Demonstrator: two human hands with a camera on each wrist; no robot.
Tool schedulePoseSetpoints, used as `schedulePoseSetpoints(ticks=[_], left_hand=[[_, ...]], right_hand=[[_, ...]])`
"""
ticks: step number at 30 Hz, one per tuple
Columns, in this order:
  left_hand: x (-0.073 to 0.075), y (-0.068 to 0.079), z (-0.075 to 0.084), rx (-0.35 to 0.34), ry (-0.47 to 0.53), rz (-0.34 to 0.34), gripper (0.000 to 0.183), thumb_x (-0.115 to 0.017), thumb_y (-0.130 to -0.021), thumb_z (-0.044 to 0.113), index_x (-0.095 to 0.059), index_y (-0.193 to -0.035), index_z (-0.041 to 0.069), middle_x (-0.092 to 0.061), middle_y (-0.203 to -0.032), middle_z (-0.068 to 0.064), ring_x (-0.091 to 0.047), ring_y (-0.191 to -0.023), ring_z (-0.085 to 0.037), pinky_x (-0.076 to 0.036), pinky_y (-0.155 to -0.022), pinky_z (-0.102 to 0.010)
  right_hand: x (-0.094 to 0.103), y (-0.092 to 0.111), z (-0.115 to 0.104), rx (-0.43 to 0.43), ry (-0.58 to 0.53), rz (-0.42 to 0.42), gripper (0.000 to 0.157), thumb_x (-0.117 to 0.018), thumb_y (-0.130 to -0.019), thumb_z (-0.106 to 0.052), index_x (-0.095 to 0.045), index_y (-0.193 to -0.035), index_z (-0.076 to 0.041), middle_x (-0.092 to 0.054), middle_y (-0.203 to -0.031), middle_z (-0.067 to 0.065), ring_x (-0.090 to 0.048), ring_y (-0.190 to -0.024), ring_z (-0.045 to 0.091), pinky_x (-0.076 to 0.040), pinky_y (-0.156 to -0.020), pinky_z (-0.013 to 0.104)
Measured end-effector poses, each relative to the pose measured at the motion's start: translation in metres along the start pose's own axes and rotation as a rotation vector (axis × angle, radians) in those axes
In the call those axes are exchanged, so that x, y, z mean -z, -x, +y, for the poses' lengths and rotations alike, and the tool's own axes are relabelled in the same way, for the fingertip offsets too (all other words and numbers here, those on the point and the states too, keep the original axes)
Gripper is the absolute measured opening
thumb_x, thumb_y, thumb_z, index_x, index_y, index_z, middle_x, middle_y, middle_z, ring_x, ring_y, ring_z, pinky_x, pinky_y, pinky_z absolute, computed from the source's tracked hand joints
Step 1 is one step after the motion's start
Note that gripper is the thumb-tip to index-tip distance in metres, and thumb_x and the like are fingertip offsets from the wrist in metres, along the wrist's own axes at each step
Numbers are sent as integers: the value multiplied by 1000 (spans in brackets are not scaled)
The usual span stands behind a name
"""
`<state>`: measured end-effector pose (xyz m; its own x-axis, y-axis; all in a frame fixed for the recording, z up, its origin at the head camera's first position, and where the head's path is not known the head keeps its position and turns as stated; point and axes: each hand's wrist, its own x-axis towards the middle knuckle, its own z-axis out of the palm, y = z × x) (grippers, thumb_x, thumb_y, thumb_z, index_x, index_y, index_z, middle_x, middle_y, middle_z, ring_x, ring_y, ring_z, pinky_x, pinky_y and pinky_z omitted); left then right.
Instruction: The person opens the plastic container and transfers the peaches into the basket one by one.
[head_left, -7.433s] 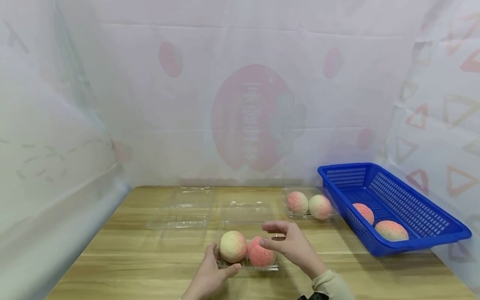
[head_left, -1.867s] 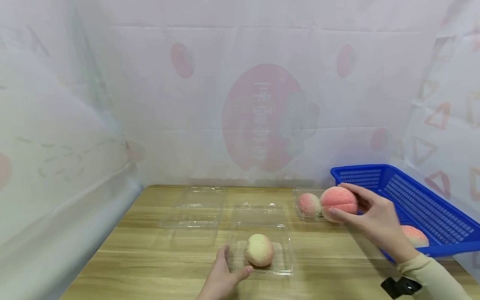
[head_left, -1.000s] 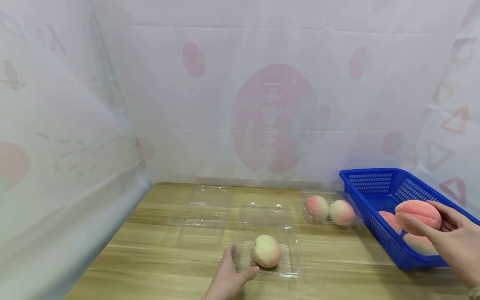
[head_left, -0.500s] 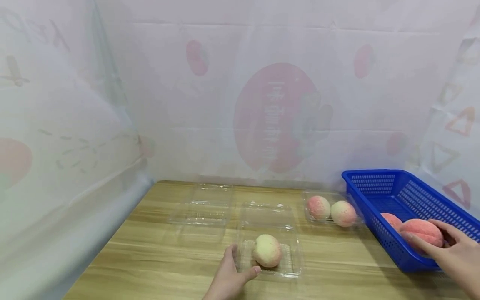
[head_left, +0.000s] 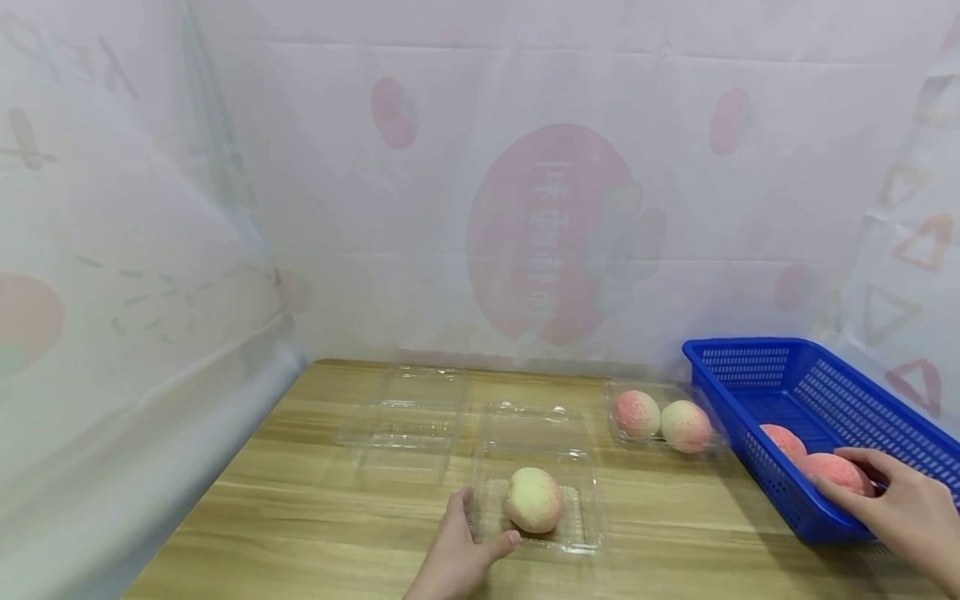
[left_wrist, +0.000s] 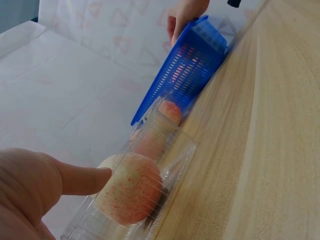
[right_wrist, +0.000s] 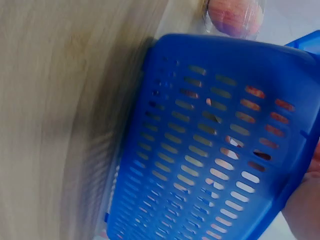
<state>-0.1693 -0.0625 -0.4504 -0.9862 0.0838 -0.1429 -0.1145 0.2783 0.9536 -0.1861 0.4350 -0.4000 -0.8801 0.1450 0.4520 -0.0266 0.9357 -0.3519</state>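
My left hand (head_left: 461, 550) rests at the near left corner of an open clear plastic clamshell box (head_left: 577, 533), its thumb straight along the front edge. A pale yellow-pink peach (head_left: 534, 500) sits in that box, which the left wrist view shows close beside the thumb. At the right, my right hand (head_left: 903, 500) holds a pink peach (head_left: 836, 473) low inside the blue basket (head_left: 757, 450), fingers and thumb around it. Another pink peach (head_left: 783, 442) lies just behind it. The right wrist view shows mostly the basket's slotted wall, which hides the grip.
Behind the basket's left side stands a clear box (head_left: 622, 437) with two peaches, one pink (head_left: 637, 414) and one pale (head_left: 686, 427). Another open clear box (head_left: 412, 442) lies at the back left of the wooden table (head_left: 300, 517). White printed cloth (head_left: 375, 208) surrounds the table.
The pink peach, in the near box at first, was carried right by my right hand and lowered into the basket. A paler peach there is now hidden. My left hand stays by the box.
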Motion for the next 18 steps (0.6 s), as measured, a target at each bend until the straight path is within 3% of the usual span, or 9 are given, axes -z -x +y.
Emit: schedulePoseSetpoints(ticks=[5,8,10,14,18], left_hand=[[0,-1,-1,-9,0,6,105,-82,-80,33,-17,-147,-14,-24,-146,-42,-30,-129,-59,-32,-101,-67],[0,-1,-1,-13,1,1,105,-82,-81,33,-16,-147,-14,-23,-146,-43,-29,-130,-59,-31,-102,-67],[0,-1,-1,-13,2,-3,105,-82,-81,34,-15,-147,-14,-23,-146,-43,-29,-130,-59,-31,-102,-67],[0,-1,-1,-10,2,-5,106,-82,-81,34,-16,-147,-14,-23,-146,-43,-31,-128,-60,-33,-101,-67],[0,-1,-1,-9,-2,-6,106,-82,-81,35,-15,-147,-14,-23,-146,-43,-31,-128,-60,-33,-100,-67]], right_hand=[[4,-4,1,18,11,-76,51,-73,-89,-40,-66,-108,7,-66,-91,27,-62,-73,39,-50,-56,43],[5,-4,1,-9,-1,-115,52,-64,-95,-41,-65,-111,8,-66,-95,29,-62,-81,46,-49,-62,57],[5,-4,0,-43,-9,-122,55,-63,-96,-42,-63,-112,10,-65,-96,30,-61,-83,46,-50,-64,57],[4,-5,-1,-119,-37,-104,60,-59,-98,-43,-58,-114,14,-63,-98,33,-60,-84,44,-53,-57,32],[6,-7,-3,-180,-104,-80,64,-55,-99,-44,-52,-121,17,-60,-106,38,-58,-91,49,-41,-48,14]])
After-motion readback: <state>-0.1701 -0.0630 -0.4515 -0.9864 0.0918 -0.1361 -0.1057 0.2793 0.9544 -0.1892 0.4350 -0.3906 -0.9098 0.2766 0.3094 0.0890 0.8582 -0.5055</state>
